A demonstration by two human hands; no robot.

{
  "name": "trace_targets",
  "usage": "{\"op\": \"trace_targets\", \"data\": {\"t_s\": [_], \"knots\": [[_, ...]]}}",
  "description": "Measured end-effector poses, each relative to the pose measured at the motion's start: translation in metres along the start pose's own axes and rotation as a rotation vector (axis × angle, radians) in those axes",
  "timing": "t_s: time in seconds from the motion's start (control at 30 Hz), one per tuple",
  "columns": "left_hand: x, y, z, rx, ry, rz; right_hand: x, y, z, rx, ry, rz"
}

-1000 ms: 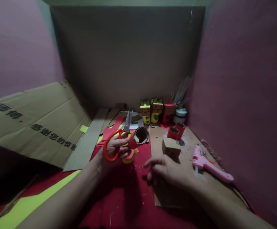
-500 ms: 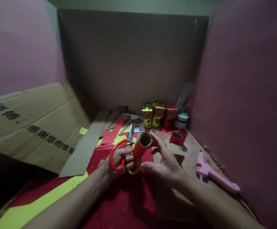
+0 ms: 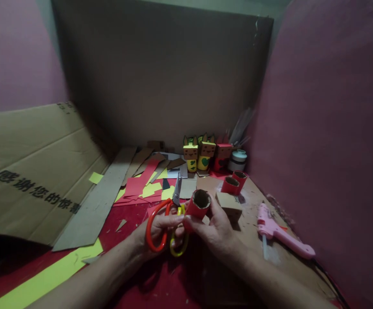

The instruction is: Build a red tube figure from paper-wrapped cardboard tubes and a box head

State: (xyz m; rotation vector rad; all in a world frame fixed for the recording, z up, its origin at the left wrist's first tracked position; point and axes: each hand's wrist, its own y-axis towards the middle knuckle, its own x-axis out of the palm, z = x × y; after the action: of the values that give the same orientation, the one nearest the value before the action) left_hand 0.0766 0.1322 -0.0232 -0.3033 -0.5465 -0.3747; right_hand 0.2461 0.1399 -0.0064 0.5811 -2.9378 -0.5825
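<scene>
One open-rimmed tube (image 3: 195, 211) between hands (image 3: 163, 226) (image 3: 218, 227)

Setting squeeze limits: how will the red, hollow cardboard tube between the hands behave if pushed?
The red, hollow cardboard tube is probably light, given its hollow core. Its thin brown rim suggests it holds shape but could dent under a hard squeeze. Laid on its side, its rounded wall would likely roll.

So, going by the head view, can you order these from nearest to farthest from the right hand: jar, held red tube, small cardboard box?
From the right hand:
1. Red tube, in its grasp
2. Small cardboard box, just beyond
3. Jar, at the back
</scene>
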Motion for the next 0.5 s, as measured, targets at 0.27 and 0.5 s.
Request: {"op": "trace_targets", "data": {"t_s": [0.27,0.5], "knots": [[-0.007,-0.001,0.005,0.009,0.162,0.059,-0.004,0.000,0.002,0.108,0.133,0.028],[-0.010,-0.016,0.029,0.097,0.408,0.262,-0.006,-0.001,0.000,0.084,0.037,0.047]]}}
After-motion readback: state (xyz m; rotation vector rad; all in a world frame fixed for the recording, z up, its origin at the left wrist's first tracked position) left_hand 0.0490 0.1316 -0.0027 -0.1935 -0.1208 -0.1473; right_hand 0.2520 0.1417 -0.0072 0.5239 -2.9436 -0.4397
